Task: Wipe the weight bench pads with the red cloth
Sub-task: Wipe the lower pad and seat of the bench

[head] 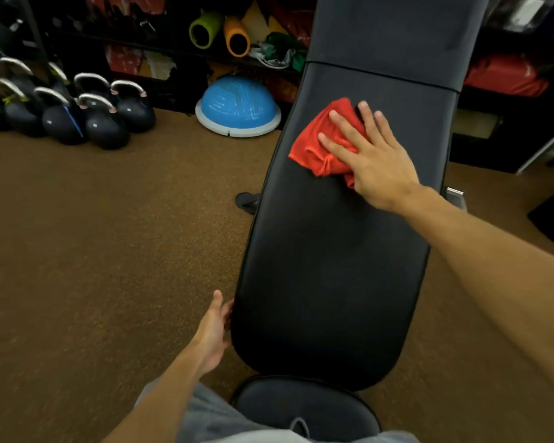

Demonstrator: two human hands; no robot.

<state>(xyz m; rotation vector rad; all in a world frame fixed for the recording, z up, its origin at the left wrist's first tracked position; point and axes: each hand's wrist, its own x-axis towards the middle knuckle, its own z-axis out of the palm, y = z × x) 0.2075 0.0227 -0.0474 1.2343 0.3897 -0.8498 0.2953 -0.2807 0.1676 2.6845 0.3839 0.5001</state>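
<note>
Under the right hand, on the far half of the long bench pad: near corner of the red cloth, covered. At that pad's near left side: fingers of the left hand, mostly out of sight against the rim. Beyond its far end: upper pad, cut by the top edge. Just below its near end: round pad, cropped at the bottom. Far left of it: kettlebells, row cut by the side edge, markings too small to read.

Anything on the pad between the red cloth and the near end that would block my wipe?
Nothing visible. The right hand presses the red cloth on the long bench pad, whose black surface is bare from there to its rounded near end. The left hand rests against the pad's left edge, off the top.
</note>
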